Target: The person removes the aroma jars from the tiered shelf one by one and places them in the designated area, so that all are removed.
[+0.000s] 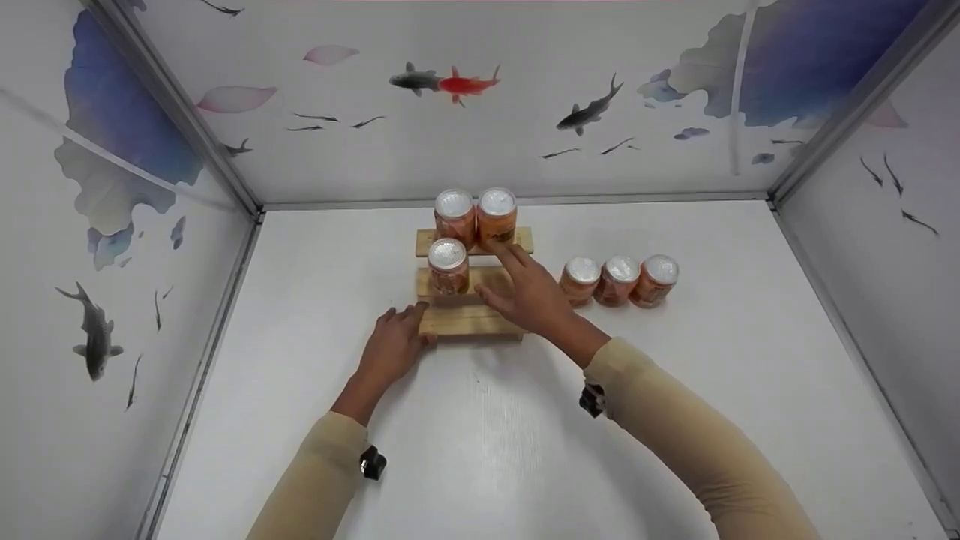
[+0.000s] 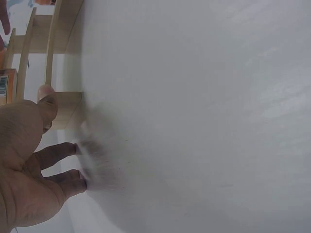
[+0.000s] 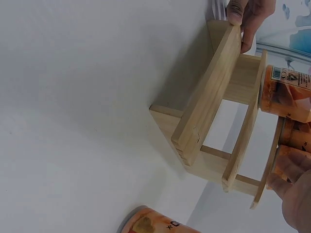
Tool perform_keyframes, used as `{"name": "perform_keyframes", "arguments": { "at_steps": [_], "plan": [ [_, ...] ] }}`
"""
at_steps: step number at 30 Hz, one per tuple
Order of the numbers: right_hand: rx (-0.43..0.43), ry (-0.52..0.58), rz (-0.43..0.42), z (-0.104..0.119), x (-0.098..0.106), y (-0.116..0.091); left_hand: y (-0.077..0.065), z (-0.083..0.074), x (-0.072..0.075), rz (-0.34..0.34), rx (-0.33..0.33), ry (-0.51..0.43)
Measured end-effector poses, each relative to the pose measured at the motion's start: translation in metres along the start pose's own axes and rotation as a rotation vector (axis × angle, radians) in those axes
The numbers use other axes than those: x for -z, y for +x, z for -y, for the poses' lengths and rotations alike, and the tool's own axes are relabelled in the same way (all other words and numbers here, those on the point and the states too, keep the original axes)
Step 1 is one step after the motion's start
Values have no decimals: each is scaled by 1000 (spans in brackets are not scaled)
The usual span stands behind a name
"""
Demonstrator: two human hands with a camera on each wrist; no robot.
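A three-step wooden rack (image 1: 471, 320) stands near the back of the table. My left hand (image 1: 394, 345) grips the left end of its lowest step; the thumb lies on the step's edge in the left wrist view. On the top step stand two orange cans with silver lids, a left can (image 1: 454, 214) and a right can (image 1: 497, 214). Another can (image 1: 448, 266) stands at the left of the middle step. My right hand (image 1: 534, 292) reaches over the rack's right side, with extended fingers at the lower part of the top right can (image 3: 284, 165).
To the right of the rack a row of three similar cans (image 1: 616, 281) stands on the white table (image 1: 675, 420). White panels (image 1: 525, 150) painted with fish enclose the table at the back and both sides.
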State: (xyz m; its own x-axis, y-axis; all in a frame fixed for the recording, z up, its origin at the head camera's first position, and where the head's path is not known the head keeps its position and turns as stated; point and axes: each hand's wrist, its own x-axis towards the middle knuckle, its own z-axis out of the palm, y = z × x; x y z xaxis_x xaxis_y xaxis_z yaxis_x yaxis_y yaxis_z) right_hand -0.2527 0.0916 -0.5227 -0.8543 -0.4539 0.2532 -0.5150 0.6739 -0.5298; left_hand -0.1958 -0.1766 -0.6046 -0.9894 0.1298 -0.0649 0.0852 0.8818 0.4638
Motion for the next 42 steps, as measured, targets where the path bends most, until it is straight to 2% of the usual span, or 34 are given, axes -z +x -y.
{"name": "perform_keyframes", "arguments": {
  "at_steps": [12, 17, 26, 33, 42],
  "plan": [
    [60, 7, -24, 14, -15, 9, 0, 1, -1, -21, -36, 36],
    [56, 2, -25, 21, -18, 12, 1, 0, -1, -5, -1, 44],
    [40, 9, -27, 27, -24, 17, 0, -1, -1, -12, 6, 44],
    [72, 52, -49, 25, -30, 19, -2, -1, 0, -32, -49, 44],
    [29, 68, -31, 29, -33, 22, -2, -1, 0, -29, -37, 44]
  ]
}}
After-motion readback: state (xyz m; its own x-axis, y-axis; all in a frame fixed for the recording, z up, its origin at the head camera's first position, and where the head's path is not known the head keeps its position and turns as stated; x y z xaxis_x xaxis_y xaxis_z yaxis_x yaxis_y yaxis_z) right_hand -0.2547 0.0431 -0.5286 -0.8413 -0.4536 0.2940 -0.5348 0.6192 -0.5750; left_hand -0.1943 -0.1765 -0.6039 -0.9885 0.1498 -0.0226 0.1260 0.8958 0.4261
